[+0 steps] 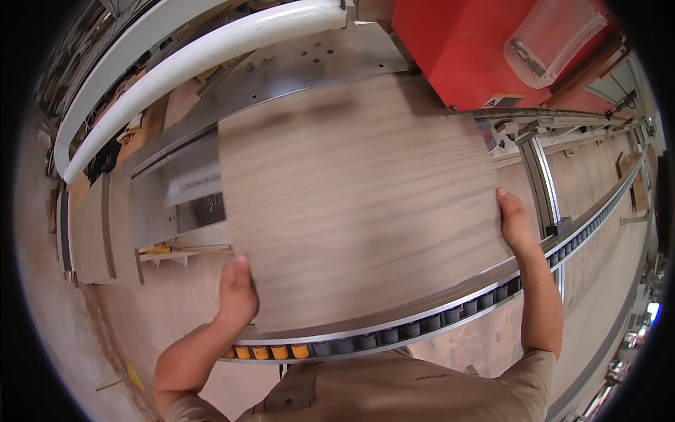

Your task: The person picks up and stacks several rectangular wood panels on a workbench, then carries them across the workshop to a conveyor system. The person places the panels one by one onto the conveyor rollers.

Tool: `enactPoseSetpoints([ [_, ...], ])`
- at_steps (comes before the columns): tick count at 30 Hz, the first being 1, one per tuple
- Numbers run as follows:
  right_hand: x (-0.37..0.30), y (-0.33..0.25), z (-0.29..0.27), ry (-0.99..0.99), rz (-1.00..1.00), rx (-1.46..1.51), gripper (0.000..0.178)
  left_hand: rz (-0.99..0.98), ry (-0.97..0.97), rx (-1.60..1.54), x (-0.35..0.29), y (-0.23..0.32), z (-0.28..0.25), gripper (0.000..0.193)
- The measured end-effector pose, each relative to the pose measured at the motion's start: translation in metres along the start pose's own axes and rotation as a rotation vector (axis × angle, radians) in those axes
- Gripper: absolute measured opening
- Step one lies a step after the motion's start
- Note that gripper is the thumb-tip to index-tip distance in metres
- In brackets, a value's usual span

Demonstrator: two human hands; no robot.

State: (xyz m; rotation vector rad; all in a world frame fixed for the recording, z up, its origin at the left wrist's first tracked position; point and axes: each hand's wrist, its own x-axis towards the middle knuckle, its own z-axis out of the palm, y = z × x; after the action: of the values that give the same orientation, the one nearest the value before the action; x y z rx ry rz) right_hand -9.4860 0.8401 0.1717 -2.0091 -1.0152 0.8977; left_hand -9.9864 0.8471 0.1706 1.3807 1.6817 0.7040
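A wide rectangular wood-grain board [365,204], light brown and slightly smeared by motion, lies flat before me. My left hand [239,290] grips its left edge near the front corner, thumb on top. At the board's right edge, about halfway along, my right hand [515,219] holds on with the thumb up. Fingers of both hands are partly hidden beneath the board. Its far edge reaches over a steel machine table [281,74], close to a red machine housing [450,60].
A roller rail [394,335] with grey and orange rollers runs between my body and the board, bending away to the right. White curved tubes [204,53] arch at the far left. A metal crossbar [541,183] stands right of the board. More panels [105,232] lean at the left.
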Motion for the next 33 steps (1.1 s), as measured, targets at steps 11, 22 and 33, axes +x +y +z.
enactPoseSetpoints([
  [11, 0.065, 0.029, -0.114, 0.057, -0.079, -0.3, 0.056, 0.121, -0.158, -0.107, 0.021, 0.05, 0.12, 0.05],
  [22, 0.029, 0.049, -0.089, 0.718, -0.491, -0.81, 0.045, 0.252, -0.809, -0.228, 0.09, 0.089, 0.152, 0.046],
  [33, -0.238, -0.244, 0.319, -0.582, -0.911, -0.44, 0.023, 0.247, 1.071, 0.23, 0.045, -0.232, -0.45, 0.026],
])
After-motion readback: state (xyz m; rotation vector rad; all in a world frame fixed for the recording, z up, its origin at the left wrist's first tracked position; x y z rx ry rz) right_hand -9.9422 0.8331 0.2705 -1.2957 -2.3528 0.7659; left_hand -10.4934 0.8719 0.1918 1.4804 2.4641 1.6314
